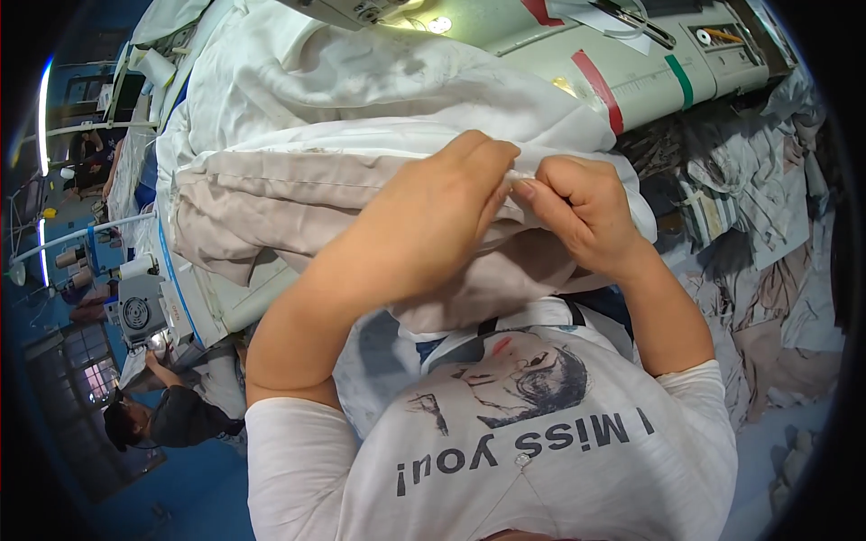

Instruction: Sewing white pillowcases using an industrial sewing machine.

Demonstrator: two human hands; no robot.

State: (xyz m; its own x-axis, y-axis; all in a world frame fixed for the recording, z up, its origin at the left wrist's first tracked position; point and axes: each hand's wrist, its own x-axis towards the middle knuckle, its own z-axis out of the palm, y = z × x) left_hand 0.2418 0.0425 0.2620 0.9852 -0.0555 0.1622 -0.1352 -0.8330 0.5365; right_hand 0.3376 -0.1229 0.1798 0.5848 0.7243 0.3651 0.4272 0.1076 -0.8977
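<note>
Pinched between my two hands is the edge of a piece of cloth, a white fabric (379, 86) with a beige fabric (289, 203) along its near side. My left hand (456, 203) comes in from the left, its fingers bent down over the edge and its fingertips partly hidden. Close beside it, my right hand (582, 207) is curled, thumb and forefinger pressed together on the same edge. A seam line runs along the beige part to the left of my hands. The beige cloth hangs over the table's near edge toward my lap.
Above the cloth is a sewing machine (347, 11) with a lit work area. Red tape (597, 90) and green tape (678, 81) mark the pale machine table, where thread snips (636, 22) lie. Heaped fabric (758, 198) fills the right side. Another person (185, 415) sits at the left.
</note>
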